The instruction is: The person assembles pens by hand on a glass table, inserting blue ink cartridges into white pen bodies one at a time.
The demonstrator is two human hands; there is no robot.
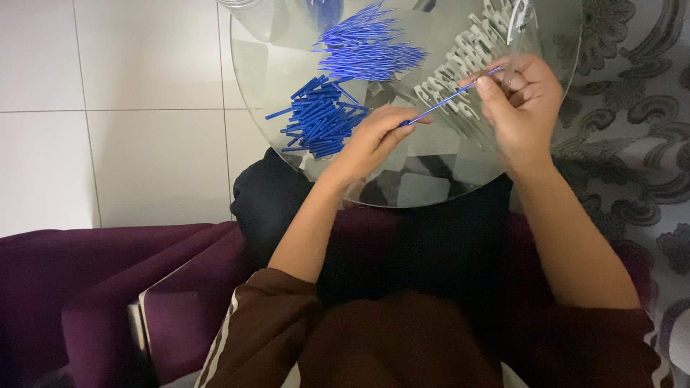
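Note:
A thin blue stick [447,100] stretches between both my hands above a round glass table [287,68]. My left hand [374,140] pinches its lower end, and my right hand [521,104] grips the upper end near the table's right rim. Just left of my left hand lies a pile of short blue tubes [320,118]. Farther back sits a heap of long thin blue sticks [366,47]. A cluster of pale grey-white pieces [467,61] lies under and behind the stick, partly blurred.
White floor tiles [108,108] lie to the left of the table. A grey patterned carpet [640,108] runs along the right. I sit on a dark purple sofa [86,280], my dark-clothed legs under the table's near edge.

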